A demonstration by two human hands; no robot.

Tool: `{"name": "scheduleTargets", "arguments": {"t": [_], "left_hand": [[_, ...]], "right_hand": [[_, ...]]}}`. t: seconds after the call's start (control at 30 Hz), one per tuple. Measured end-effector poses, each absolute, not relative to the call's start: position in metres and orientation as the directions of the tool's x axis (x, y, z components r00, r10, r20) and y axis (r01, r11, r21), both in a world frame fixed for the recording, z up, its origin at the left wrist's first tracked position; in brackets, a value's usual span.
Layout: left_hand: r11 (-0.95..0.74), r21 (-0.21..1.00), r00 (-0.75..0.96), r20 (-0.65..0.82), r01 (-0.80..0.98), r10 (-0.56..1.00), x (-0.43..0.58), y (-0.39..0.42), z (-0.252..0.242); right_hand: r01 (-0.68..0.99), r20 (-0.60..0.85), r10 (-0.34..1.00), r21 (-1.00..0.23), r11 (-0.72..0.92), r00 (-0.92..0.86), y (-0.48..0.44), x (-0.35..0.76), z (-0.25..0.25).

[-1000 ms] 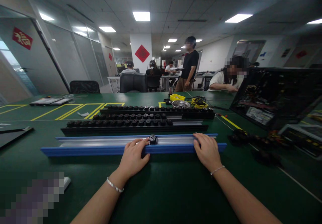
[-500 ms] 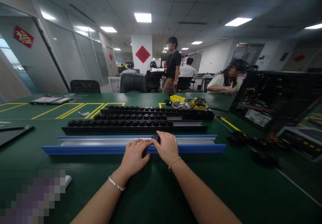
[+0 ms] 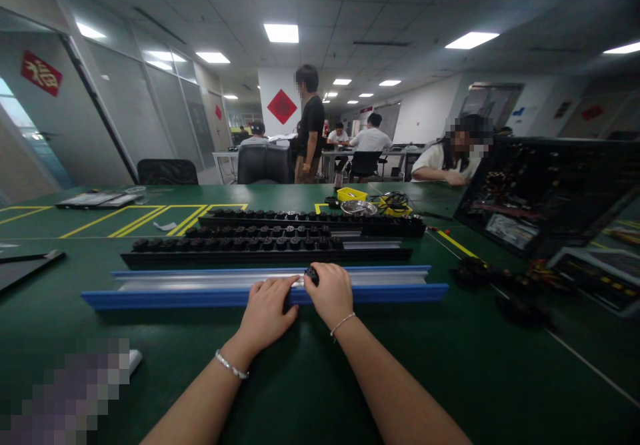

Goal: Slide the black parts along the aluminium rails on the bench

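A long blue-edged rail (image 3: 175, 298) with a silvery inner channel lies crosswise before me. My right hand (image 3: 331, 291) grips a small round black part (image 3: 312, 274) over the middle of the channel; the fingers hide most of it. Just to its left, my left hand (image 3: 267, 308) rests over the rail's near wall, index finger stretched towards the black part and thumb apart. Behind lies a black rail (image 3: 380, 255) holding rows of small black round parts (image 3: 260, 243). Farther back sits another black rail (image 3: 395, 230) with similar parts.
Yellow trays (image 3: 352, 194), a clear round dish (image 3: 359, 208) and a cable bundle (image 3: 395, 203) stand behind the rails. An open computer case (image 3: 545, 191) and dark cables (image 3: 470, 275) lie right. A person (image 3: 450, 158) sits across the table (image 3: 280, 378); another person (image 3: 311, 125) stands beyond.
The right hand has turned slightly, and the black part sits a little farther from the left fingertips. The left hand stays nearly still. The standing person has moved left.
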State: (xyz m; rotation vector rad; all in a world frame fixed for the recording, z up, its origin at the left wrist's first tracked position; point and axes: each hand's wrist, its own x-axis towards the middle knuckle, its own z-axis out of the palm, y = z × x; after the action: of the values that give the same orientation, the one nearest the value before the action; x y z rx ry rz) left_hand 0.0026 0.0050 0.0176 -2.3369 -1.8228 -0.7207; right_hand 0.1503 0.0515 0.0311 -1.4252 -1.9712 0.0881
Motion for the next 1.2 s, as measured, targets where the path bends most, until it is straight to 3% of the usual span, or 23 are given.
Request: {"name": "scheduleTargets", "arguments": {"t": [1.2], "left_hand": [[-0.263, 0.185, 0.179, 0.377, 0.947, 0.909, 0.003, 0.004, 0.020]], "right_hand": [[0.878, 0.414, 0.906, -0.398, 0.266, -0.087, 0.054, 0.175, 0.037]]}}
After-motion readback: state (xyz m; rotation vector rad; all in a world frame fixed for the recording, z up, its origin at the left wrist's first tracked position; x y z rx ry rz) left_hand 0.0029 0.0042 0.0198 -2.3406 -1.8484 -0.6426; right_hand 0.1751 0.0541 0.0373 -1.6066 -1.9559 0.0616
